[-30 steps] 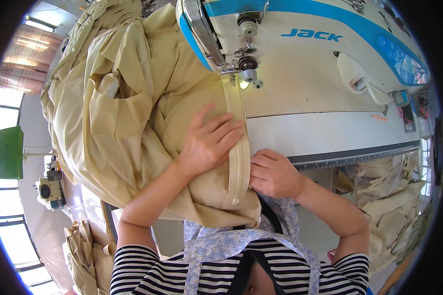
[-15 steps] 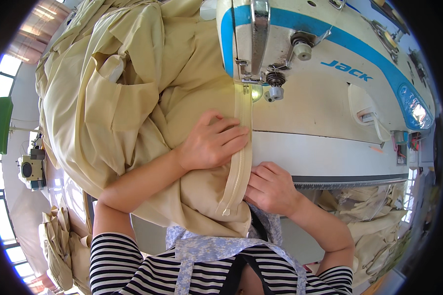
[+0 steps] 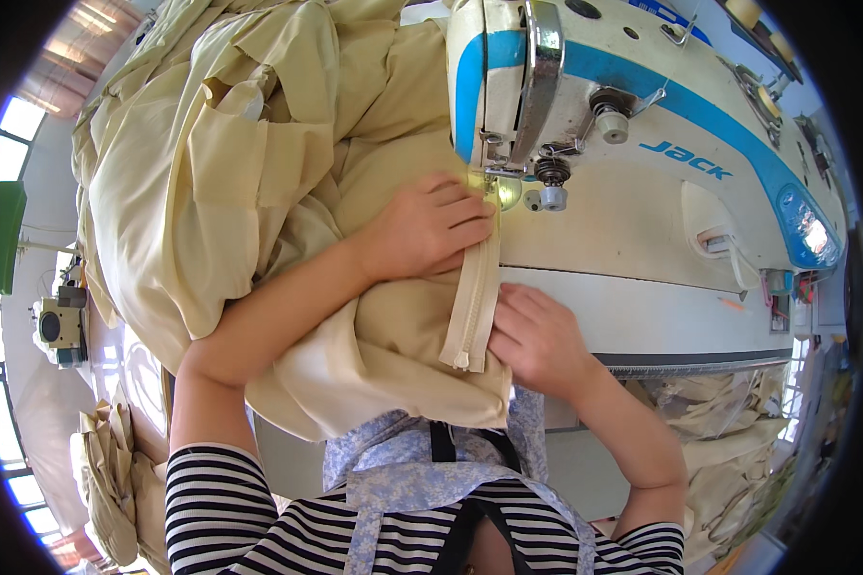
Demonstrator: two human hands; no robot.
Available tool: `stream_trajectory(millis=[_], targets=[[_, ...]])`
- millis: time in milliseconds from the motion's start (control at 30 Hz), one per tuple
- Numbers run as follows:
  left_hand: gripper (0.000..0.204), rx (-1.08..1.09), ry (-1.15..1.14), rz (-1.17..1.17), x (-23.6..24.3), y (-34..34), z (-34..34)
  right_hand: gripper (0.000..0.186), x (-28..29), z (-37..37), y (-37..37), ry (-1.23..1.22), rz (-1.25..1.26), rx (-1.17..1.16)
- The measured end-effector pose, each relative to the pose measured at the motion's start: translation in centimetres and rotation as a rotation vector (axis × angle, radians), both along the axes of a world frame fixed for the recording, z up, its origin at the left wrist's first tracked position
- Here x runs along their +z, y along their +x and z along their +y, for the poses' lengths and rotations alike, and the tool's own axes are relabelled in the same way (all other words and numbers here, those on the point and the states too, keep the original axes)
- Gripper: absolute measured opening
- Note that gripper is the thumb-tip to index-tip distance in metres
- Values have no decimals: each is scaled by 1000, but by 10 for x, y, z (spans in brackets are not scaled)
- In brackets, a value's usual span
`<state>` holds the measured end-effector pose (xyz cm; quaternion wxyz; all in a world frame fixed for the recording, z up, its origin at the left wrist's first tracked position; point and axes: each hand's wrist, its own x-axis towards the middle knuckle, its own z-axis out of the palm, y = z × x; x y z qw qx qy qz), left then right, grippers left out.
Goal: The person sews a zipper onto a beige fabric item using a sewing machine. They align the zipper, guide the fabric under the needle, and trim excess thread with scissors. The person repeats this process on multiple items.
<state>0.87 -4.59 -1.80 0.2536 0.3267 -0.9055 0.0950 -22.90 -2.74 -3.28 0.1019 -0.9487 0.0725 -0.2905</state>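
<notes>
A large beige garment (image 3: 374, 335) lies bunched across the machine bed. Along its right edge runs a beige zipper (image 3: 472, 311), whose lower end hangs toward me. My left hand (image 3: 430, 228) rests on top of the cloth and zipper tape just in front of the presser foot (image 3: 490, 187), fingers laid out over the fabric and slightly bent. Lower down, my right hand (image 3: 542, 335) pinches the garment's edge beside the zipper; its fingertips are partly hidden. The white and blue sewing machine (image 3: 585, 125) stands above, its lamp lit by the needle.
Heaped beige cloth (image 3: 211, 172) rises on the left. A ruler strip (image 3: 690, 362) lines the table's front edge at right. More beige pieces lie lower right (image 3: 729, 412) and lower left (image 3: 110, 479). Another machine part (image 3: 59, 326) stands far left.
The garment and zipper have slid away from me, toward the needle. My left hand has moved up close to the presser foot, and my right hand has moved forward too. The view has shifted slightly.
</notes>
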Motion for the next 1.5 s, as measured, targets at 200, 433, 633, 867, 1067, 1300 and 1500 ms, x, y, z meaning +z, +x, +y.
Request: stream_trajectory(millis=[200, 433, 633, 867, 1067, 1300, 1500], targets=[[35, 493, 229, -35, 2, -49, 74, 16, -6, 21, -16, 82, -5, 100], [40, 389, 302, 483, -7, -23, 60, 27, -13, 20, -24, 151, -110, 54], [35, 233, 182, 248, 2, -22, 43, 28, -15, 22, -25, 121, -127, 73], [30, 209, 101, 47, -2, -23, 42, 27, -11, 20, -25, 72, -86, 64], [34, 188, 93, 19, -9, -16, 39, 34, -9, 22, -19, 27, -84, 46], [40, 115, 93, -45, -7, 7, 10, 21, -1, 9, -3, 37, -8, -28], [42, -15, 199, -116, 2, 5, 23, 19, -12, 31, -9, 145, -119, 127]])
